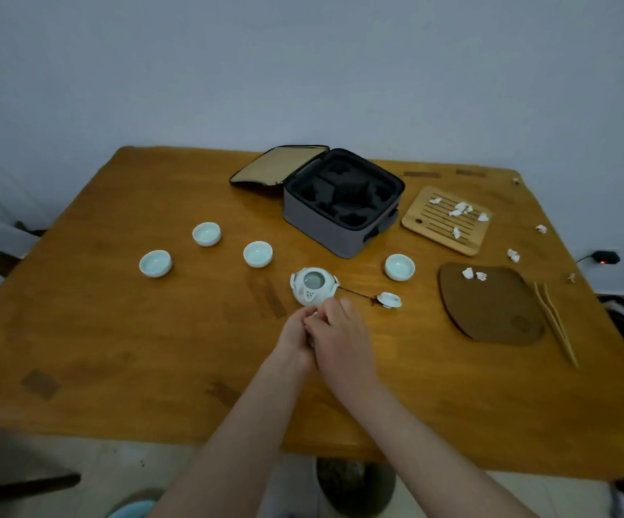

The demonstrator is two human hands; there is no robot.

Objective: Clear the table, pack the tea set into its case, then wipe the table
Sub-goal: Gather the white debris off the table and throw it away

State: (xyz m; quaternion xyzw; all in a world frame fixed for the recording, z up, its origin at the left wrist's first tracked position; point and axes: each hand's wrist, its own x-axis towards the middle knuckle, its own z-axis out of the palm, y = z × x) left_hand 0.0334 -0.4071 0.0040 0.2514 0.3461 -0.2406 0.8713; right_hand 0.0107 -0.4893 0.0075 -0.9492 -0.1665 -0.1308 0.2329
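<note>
Four pale cups are counted on the tabletop [78, 293]: the first cup [155, 263], second cup [207, 233], third cup [258, 253] and fourth cup [399, 267]. One teapot [314, 291] is uncovered; its lid [390, 300] is tethered beside it. The left hand [295, 336] and right hand [340, 336] are pressed together just below the teapot; whatever is held cannot be made out. One open case [340, 226], one bamboo tray [446, 220], one brown mat [489, 306] and roughly twelve paper scraps [461, 208] are seen.
</note>
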